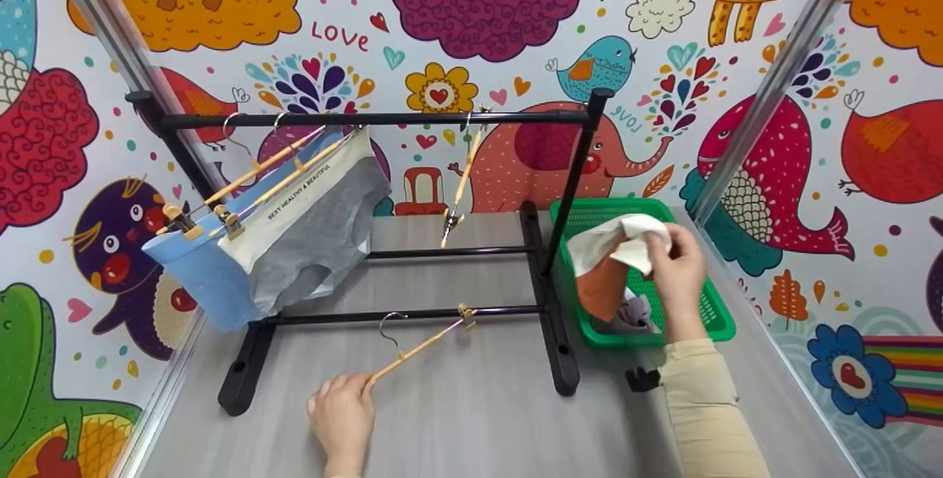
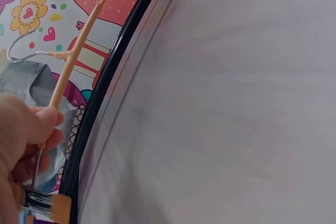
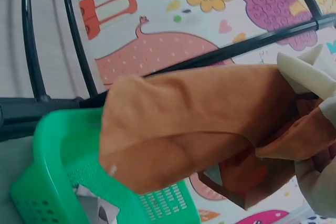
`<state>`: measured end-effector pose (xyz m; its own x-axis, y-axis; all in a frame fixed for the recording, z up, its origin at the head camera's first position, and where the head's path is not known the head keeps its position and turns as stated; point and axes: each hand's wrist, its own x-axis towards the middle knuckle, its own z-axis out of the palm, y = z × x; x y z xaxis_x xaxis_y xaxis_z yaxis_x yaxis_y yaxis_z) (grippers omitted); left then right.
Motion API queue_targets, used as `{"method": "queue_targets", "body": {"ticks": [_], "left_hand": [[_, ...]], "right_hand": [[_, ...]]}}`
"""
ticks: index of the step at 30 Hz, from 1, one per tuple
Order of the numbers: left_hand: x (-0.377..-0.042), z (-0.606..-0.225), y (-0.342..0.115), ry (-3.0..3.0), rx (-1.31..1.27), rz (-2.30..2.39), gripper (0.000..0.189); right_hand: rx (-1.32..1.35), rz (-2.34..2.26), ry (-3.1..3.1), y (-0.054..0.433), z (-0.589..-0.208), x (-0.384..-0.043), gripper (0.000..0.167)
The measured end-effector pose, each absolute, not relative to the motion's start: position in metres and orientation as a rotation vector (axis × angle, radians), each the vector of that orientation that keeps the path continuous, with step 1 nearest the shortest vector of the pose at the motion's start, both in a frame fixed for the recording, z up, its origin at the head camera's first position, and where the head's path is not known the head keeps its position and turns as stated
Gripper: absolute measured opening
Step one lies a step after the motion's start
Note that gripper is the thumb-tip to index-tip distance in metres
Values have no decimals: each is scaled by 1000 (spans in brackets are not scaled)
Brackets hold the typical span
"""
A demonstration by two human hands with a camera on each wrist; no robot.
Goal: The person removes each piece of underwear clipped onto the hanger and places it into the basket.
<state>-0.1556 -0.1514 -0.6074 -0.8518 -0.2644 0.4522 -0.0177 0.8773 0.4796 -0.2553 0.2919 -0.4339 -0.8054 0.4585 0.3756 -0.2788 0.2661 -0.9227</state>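
My left hand (image 1: 341,415) grips one end of a wooden clip hanger (image 1: 423,345) above the table, in front of the rack. In the left wrist view a clip (image 2: 44,203) sits just below the fingers. My right hand (image 1: 678,272) pinches the white waistband of rust-brown underpants (image 1: 600,290) over the green basket (image 1: 726,316); they hang partly folded. The right wrist view shows their brown cloth (image 3: 194,124) filling the middle, with only part of the hand at the right edge.
A black rack (image 1: 383,119) carries grey underpants (image 1: 317,220) and a blue garment (image 1: 199,272) on hangers at left, plus a bare hanger (image 1: 464,176) at right. Greyish cloth (image 1: 633,316) lies in the basket. A small black object (image 1: 642,379) rests beside it. Patterned walls surround the table.
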Motion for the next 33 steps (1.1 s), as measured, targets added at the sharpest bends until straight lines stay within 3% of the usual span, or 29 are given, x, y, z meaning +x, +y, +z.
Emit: {"method": "queue_targets", "body": {"ticks": [8, 22, 33], "left_hand": [[-150, -609, -161, -2487, 225, -643, 14], [-146, -607, -177, -2459, 283, -646, 14], [-148, -601, -182, -2496, 336, -660, 11]], "right_hand": [[-332, 1486, -1945, 321, -466, -271, 30], [-485, 1218, -2128, 344, -515, -275, 22], [-303, 892, -2490, 354, -551, -268, 20]]}}
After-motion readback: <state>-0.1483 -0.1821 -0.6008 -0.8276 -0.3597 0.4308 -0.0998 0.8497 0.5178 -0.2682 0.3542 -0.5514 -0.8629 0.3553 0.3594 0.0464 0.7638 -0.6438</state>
